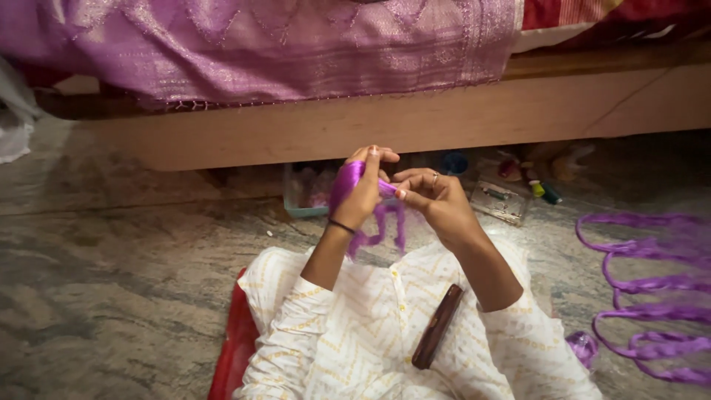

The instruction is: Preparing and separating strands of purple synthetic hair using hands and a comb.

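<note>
- While wound round the left hand (pixel 361 194), the purple thread (pixel 348 180) hangs in loops below its wrist.
- Right hand (pixel 437 201) pinches the thread's end just beside the left fingers, narrow grip.
- Brown stick (pixel 438 326) lies on the lap.
- More thread loops (pixel 652 285) lie well apart on the floor (pixel 126 281), to the right.

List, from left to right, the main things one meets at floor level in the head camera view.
red cloth → left hand wrapped in purple thread → right hand → dark brown case on the lap → clear plastic box → loops of purple thread on the floor.
</note>
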